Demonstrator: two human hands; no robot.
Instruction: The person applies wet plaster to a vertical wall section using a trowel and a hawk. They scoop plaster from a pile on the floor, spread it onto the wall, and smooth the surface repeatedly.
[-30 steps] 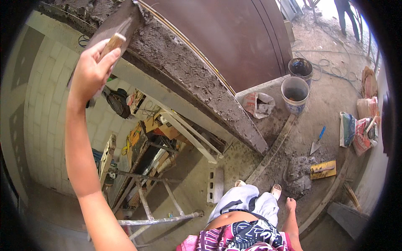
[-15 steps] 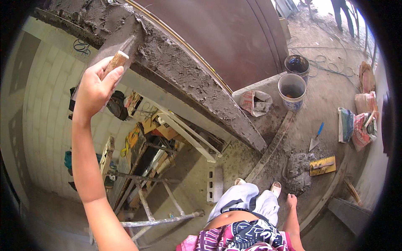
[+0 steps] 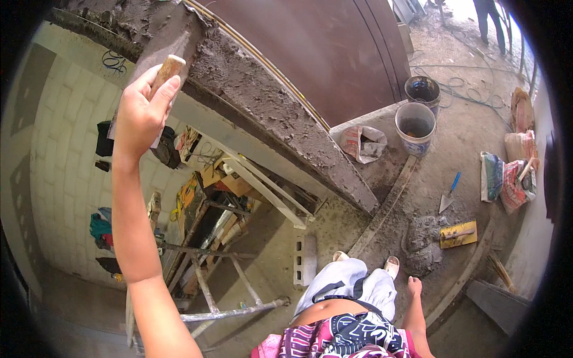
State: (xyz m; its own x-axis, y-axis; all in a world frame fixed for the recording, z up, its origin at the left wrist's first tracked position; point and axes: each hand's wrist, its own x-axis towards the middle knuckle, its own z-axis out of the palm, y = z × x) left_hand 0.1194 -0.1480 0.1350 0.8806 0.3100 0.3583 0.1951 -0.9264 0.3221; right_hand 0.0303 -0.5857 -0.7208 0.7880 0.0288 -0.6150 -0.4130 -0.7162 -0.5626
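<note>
My left hand (image 3: 143, 113) is raised high at the left, its fingers wrapped round the wooden handle of a plastering trowel (image 3: 169, 70). The hand hides most of the trowel's blade, which is against the mortar-coated beam (image 3: 239, 89). Wet grey mortar on this beam looks rough to the right of the trowel and smoother right beside it. Down at my right side, my right hand (image 3: 414, 286) hangs with curled fingers and nothing visible in it. Near it on the floor lie a mortar heap (image 3: 422, 244) and a yellow float (image 3: 458, 234).
A blue-handled pointing trowel (image 3: 450, 193) lies beyond the heap. Two buckets (image 3: 416, 128) and an open sack (image 3: 363, 144) stand near the beam's lower end. A metal frame (image 3: 233, 311), a hollow block (image 3: 305, 261) and piled boards are below left. Bags (image 3: 516, 179) line the right wall.
My left hand has shifted a little upward with the trowel, along the beam. My right hand stays hanging at my side.
</note>
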